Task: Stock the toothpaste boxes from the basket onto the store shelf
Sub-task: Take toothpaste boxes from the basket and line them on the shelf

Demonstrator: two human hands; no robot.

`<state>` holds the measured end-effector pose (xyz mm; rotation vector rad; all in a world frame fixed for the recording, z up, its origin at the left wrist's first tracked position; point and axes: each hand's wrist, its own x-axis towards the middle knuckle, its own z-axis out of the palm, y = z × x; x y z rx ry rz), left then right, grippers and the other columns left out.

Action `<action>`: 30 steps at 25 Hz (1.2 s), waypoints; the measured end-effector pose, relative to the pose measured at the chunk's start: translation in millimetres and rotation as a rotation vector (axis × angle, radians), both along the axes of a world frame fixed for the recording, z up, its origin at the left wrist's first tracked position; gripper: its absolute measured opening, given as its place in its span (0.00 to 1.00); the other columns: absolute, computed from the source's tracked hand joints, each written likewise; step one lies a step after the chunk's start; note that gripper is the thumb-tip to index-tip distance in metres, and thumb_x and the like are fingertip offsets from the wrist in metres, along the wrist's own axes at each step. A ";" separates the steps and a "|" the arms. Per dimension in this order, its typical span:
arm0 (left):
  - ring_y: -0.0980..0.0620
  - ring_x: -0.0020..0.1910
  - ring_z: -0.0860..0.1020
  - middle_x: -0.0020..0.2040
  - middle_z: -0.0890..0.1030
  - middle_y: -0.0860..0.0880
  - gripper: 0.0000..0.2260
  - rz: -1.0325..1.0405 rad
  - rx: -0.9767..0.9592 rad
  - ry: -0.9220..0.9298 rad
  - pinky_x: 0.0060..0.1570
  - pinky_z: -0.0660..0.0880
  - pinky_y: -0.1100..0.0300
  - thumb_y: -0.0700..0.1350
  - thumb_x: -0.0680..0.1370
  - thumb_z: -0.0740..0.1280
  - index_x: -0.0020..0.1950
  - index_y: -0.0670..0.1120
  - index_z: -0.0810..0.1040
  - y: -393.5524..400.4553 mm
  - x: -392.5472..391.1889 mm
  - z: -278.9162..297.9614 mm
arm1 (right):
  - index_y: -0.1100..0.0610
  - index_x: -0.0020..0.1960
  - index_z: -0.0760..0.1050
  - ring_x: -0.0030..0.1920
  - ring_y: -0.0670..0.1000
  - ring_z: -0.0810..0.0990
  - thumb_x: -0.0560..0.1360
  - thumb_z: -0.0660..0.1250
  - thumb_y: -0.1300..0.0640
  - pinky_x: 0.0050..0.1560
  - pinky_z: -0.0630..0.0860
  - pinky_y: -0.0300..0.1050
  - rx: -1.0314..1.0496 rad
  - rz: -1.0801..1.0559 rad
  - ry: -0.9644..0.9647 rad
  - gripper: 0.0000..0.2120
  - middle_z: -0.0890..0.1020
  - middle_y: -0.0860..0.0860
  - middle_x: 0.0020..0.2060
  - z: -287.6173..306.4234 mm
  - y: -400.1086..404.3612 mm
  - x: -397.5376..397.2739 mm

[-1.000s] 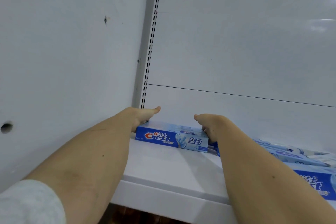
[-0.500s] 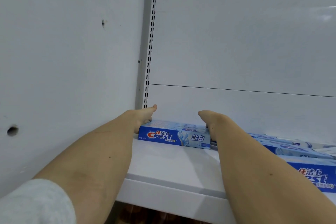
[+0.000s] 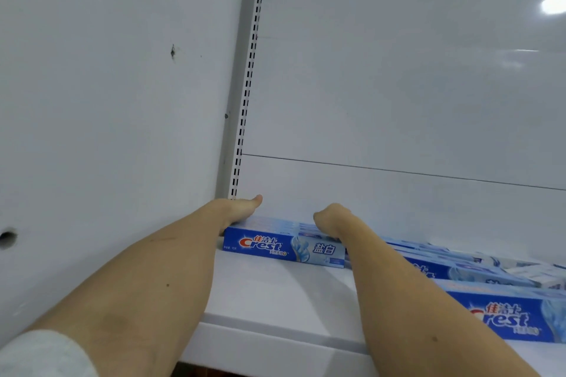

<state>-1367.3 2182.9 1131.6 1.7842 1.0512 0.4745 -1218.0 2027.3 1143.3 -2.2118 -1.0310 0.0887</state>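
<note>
A smooth white metal shelf (image 3: 275,294) with a rounded front lip runs out from a glossy white back panel (image 3: 398,101); a slotted upright strip (image 3: 249,70) marks the corner with a matte side wall (image 3: 107,101) that has a few small holes.

The left hand (image 3: 237,208) lies at the left end of a stack of toothpaste boxes (image 3: 284,246), thumb stretched flat along the top; its fingers are hidden behind the boxes, so how far they curl cannot be told. The right hand (image 3: 330,217) bends at the wrist over the right end of the same stack, knuckles raised, fingers dropping out of sight behind it; whether they clasp the cardboard cannot be told either. The stack sits at the back left corner of the shelf, long blue printed face forward, close to the back panel.

Just right of it, more long, thin cardboard toothpaste cartons (image 3: 477,272) lie loosely at slight angles, and another blue carton (image 3: 514,315) rests nearer the front edge. A light grey knit sleeve (image 3: 39,355) covers the left upper arm at the lower corner.
</note>
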 end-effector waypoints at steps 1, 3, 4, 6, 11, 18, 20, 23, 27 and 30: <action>0.45 0.59 0.81 0.60 0.81 0.43 0.36 -0.009 0.102 0.101 0.65 0.73 0.50 0.71 0.77 0.52 0.74 0.45 0.63 -2.2 1.9 0.8 | 0.65 0.66 0.71 0.60 0.60 0.74 0.80 0.56 0.60 0.52 0.68 0.46 -0.024 -0.012 -0.058 0.17 0.73 0.61 0.62 -1.5 -0.3 -3.9; 0.43 0.69 0.72 0.73 0.70 0.42 0.37 -0.010 0.311 0.213 0.70 0.65 0.48 0.69 0.78 0.46 0.77 0.44 0.59 -11.3 3.8 4.8 | 0.66 0.56 0.72 0.54 0.61 0.74 0.81 0.54 0.59 0.48 0.66 0.45 -0.008 0.023 -0.146 0.13 0.69 0.62 0.59 2.1 0.6 -11.0; 0.42 0.72 0.68 0.75 0.66 0.41 0.37 -0.013 0.374 0.202 0.71 0.63 0.47 0.68 0.79 0.44 0.78 0.43 0.57 -14.7 5.0 7.1 | 0.64 0.49 0.71 0.47 0.58 0.73 0.81 0.54 0.58 0.46 0.65 0.44 0.047 0.040 -0.177 0.11 0.68 0.61 0.55 5.5 2.2 -13.2; 0.41 0.76 0.61 0.78 0.59 0.42 0.36 -0.042 0.482 0.107 0.73 0.59 0.46 0.66 0.80 0.44 0.79 0.42 0.55 -22.6 8.3 15.4 | 0.64 0.47 0.69 0.39 0.55 0.70 0.81 0.55 0.56 0.44 0.65 0.44 0.119 0.066 -0.213 0.11 0.67 0.59 0.50 13.1 -2.8 -21.1; 0.45 0.76 0.61 0.78 0.61 0.45 0.32 -0.136 0.646 -0.206 0.75 0.56 0.50 0.63 0.82 0.49 0.78 0.43 0.60 -62.0 18.8 47.1 | 0.66 0.49 0.77 0.40 0.54 0.72 0.81 0.57 0.57 0.41 0.68 0.43 0.240 0.084 -0.249 0.15 0.75 0.58 0.42 47.6 -59.0 -41.3; 0.48 0.74 0.63 0.74 0.68 0.49 0.31 -0.348 0.666 -0.094 0.75 0.56 0.50 0.65 0.81 0.49 0.76 0.46 0.66 -188.5 38.8 63.6 | 0.66 0.68 0.71 0.60 0.59 0.75 0.83 0.56 0.52 0.57 0.72 0.46 0.121 0.031 -0.294 0.21 0.76 0.59 0.61 61.2 -178.9 -13.9; 0.53 0.73 0.64 0.72 0.69 0.53 0.33 -0.450 0.640 0.020 0.75 0.55 0.49 0.69 0.79 0.49 0.74 0.49 0.68 -232.9 46.9 52.6 | 0.65 0.71 0.67 0.63 0.59 0.73 0.83 0.54 0.50 0.58 0.72 0.47 0.032 0.012 -0.281 0.24 0.73 0.59 0.64 50.8 -221.5 -8.5; 0.50 0.75 0.63 0.75 0.67 0.53 0.42 -0.530 0.675 0.203 0.75 0.54 0.43 0.78 0.69 0.50 0.75 0.55 0.67 -285.6 60.8 25.5 | 0.62 0.76 0.62 0.71 0.60 0.67 0.83 0.51 0.46 0.68 0.67 0.54 -0.065 0.003 -0.295 0.27 0.67 0.57 0.73 31.5 -281.2 8.9; 0.51 0.63 0.75 0.69 0.74 0.52 0.34 -0.514 0.833 0.259 0.69 0.66 0.48 0.73 0.74 0.53 0.72 0.54 0.70 -323.2 63.4 -8.0 | 0.60 0.76 0.62 0.71 0.59 0.67 0.83 0.52 0.42 0.65 0.67 0.53 -0.148 0.094 -0.279 0.29 0.67 0.56 0.74 10.9 -321.0 23.6; 0.51 0.62 0.73 0.70 0.73 0.53 0.32 -0.444 0.900 0.281 0.66 0.68 0.51 0.70 0.74 0.60 0.74 0.55 0.67 -332.4 52.0 -10.2 | 0.57 0.76 0.60 0.71 0.57 0.67 0.80 0.59 0.40 0.68 0.65 0.52 -0.272 0.114 -0.374 0.31 0.67 0.55 0.74 5.6 -333.6 33.5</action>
